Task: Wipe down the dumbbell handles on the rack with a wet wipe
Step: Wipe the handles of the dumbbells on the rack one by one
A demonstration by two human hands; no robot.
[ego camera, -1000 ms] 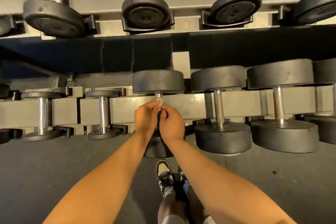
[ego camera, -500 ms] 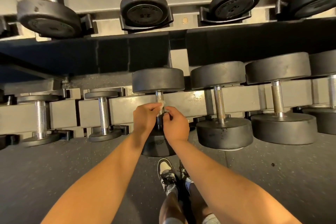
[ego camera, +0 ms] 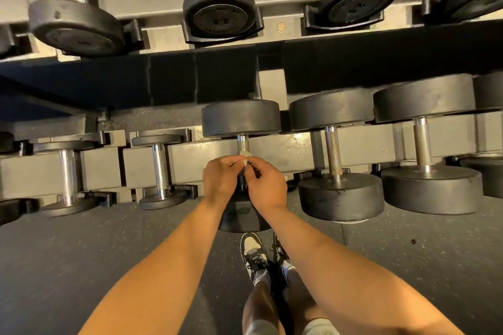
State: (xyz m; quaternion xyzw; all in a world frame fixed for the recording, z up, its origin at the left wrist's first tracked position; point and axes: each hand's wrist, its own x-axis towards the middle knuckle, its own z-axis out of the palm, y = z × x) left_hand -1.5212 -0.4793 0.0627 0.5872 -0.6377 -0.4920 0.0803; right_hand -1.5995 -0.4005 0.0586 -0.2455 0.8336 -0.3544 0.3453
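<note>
On the grey metal gym rack [ego camera: 190,160], lower row: left hand [ego camera: 219,179] & right hand [ego camera: 268,187], fingers curled, pinch small white wet wipe [ego camera: 246,157] at steel handle [ego camera: 243,145] of black round dumbbell [ego camera: 241,118] in rack's middle.

My left hand [ego camera: 220,179] and right hand [ego camera: 265,185] hide the lower handle [ego camera: 243,145]. Only a scrap of the wet wipe [ego camera: 245,156] shows. The upper-row dumbbells [ego camera: 219,11] are cropped at 12 o'clock.

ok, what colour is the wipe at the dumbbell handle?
White; a small bit of wipe shows between left hand and right hand. Head view.
</note>
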